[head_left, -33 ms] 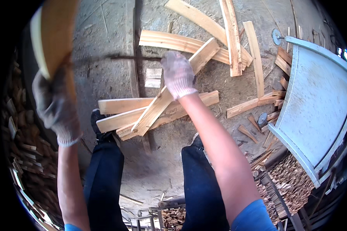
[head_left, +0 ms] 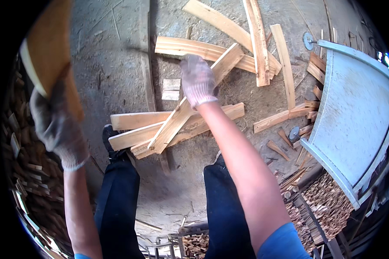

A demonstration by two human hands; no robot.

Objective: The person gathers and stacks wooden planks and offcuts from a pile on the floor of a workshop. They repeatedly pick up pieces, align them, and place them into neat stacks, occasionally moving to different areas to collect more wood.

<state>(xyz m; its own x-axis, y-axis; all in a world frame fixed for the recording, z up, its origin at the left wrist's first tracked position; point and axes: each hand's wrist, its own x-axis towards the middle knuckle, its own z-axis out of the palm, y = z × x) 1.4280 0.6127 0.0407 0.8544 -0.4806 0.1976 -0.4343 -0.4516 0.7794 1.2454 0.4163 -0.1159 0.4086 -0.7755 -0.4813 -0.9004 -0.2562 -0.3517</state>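
Up at the far left, my left hand (head_left: pixel 58 125), in a greyish knit glove, is closed around a wooden board (head_left: pixel 52 43) with a pale edge; its top runs out of view. My right hand (head_left: pixel 198 82), also gloved, makes a fist above the planks. From it a dark, thin, rod-like tool (head_left: pixel 136 49) stretches leftward, smeared by motion, so its kind is unclear. Beneath and beside that hand a slanting plank (head_left: pixel 173 125) lies across several others (head_left: pixel 140 117) near my feet.
Several loose boards (head_left: pixel 263 47) lie farther off on the dusty floor. Small pale wood pieces (head_left: pixel 171 89) lie left of my right hand. A light-blue metal panel (head_left: pixel 354 116) stands at right, near stacked wood (head_left: pixel 328 205). More wood is piled (head_left: pixel 30 168) at left.
My left hand and its board have shifted left and slightly down. My right hand has barely moved, while the blurred dark tool in it has swung upward at its far end.
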